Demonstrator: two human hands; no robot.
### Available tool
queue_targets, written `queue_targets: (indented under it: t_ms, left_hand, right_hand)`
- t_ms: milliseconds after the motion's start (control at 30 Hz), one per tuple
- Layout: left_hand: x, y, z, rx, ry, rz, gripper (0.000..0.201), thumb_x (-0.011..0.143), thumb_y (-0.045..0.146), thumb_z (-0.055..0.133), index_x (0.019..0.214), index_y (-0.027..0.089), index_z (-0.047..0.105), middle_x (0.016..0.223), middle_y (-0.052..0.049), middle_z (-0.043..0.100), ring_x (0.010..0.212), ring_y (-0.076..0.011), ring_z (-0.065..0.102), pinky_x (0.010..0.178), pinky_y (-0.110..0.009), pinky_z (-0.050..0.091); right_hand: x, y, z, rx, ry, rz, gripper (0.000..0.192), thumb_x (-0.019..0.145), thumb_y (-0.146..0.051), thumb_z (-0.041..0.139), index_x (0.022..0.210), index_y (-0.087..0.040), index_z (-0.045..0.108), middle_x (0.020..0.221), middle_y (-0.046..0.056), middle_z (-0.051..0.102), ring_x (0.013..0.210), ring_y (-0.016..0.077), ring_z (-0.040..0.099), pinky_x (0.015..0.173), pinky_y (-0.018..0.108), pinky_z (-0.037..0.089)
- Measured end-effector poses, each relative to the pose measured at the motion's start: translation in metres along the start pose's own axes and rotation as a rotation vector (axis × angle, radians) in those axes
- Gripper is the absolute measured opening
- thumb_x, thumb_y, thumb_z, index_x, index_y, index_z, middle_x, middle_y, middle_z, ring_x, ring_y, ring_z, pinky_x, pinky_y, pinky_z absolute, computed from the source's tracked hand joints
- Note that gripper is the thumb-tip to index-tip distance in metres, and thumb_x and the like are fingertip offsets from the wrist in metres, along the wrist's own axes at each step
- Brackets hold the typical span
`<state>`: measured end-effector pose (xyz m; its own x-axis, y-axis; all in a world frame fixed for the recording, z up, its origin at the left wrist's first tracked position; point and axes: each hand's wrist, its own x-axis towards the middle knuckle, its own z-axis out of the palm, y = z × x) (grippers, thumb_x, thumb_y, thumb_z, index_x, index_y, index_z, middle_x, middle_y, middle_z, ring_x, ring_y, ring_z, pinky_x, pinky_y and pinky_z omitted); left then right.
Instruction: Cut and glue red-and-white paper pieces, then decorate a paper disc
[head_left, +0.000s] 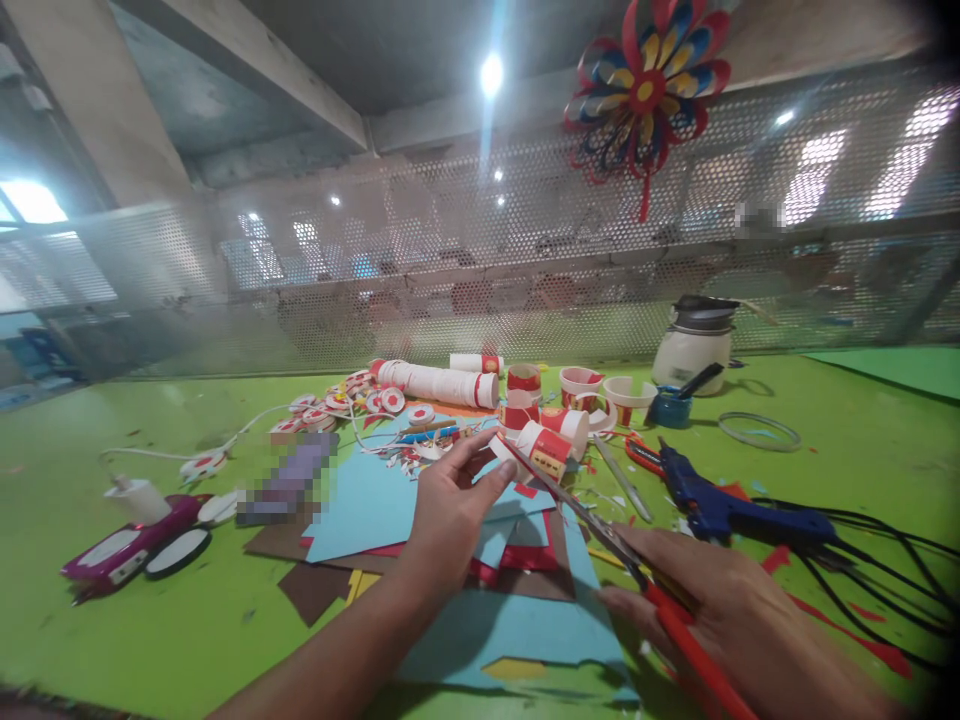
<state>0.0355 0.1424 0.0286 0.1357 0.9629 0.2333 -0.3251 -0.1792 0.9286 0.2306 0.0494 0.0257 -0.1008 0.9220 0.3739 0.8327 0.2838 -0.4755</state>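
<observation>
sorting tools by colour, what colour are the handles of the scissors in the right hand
Red: the scissors in the right hand have red handles, seen in the head view.

A bright green worktable [112, 620] is stretching toward a perforated metal mesh wall [465, 260], where a red, blue and yellow paper pinwheel [646, 92] is hanging; ceiling lamps [491, 73] are glaring above.

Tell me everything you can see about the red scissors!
The red-handled metal scissors are in the right hand, near the front right of the green table. The handles look like red plastic, mostly covered by fingers. Two long, thin, silvery blades point up and left, partly open, with their tips at a red-and-white paper cup that the left hand holds above blue paper sheets.
</observation>
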Motion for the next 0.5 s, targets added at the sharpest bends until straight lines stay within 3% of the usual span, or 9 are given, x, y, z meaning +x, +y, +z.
queue_targets:
  t_ms: [67,133,500]
  left_hand:
    - [0.0006,0.0007,0.0004,-0.023,-0.001,-0.006,0.043,0.069,0.023,0.074,0.110,0.014,0.065,0.110,-0.012,0.068,0.102,-0.0229,0.062,0.090,-0.035,0.047]
    - [0.0010,0.0010,0.0007,-0.054,-0.011,-0.007,0.043,0.068,0.023,0.074,0.109,0.015,0.065,0.109,-0.011,0.069,0.102,-0.0225,0.062,0.090,-0.034,0.047]
    - [0.0007,-0.0005,0.0020,-0.095,0.000,0.060,0.038,0.069,0.022,0.075,0.106,0.018,0.066,0.103,-0.006,0.071,0.099,-0.0191,0.064,0.089,-0.031,0.049]
  right_hand:
    - [-0.0004,0.0014,0.0001,-0.028,-0.108,0.018,0.031,0.084,-0.048,0.052,0.098,-0.027,0.070,0.088,0.005,0.075,0.075,0.0240,0.070,0.063,0.034,0.058]
    - [-0.0001,0.0022,0.0005,-0.047,-0.137,0.021,0.034,0.086,-0.049,0.049,0.100,-0.025,0.069,0.092,0.007,0.075,0.078,0.0253,0.070,0.065,0.035,0.057]
    - [0.0006,0.0064,0.0064,-0.107,-0.005,-0.044,0.036,0.083,-0.053,0.052,0.104,-0.029,0.069,0.091,0.004,0.076,0.075,0.0236,0.071,0.061,0.031,0.058]
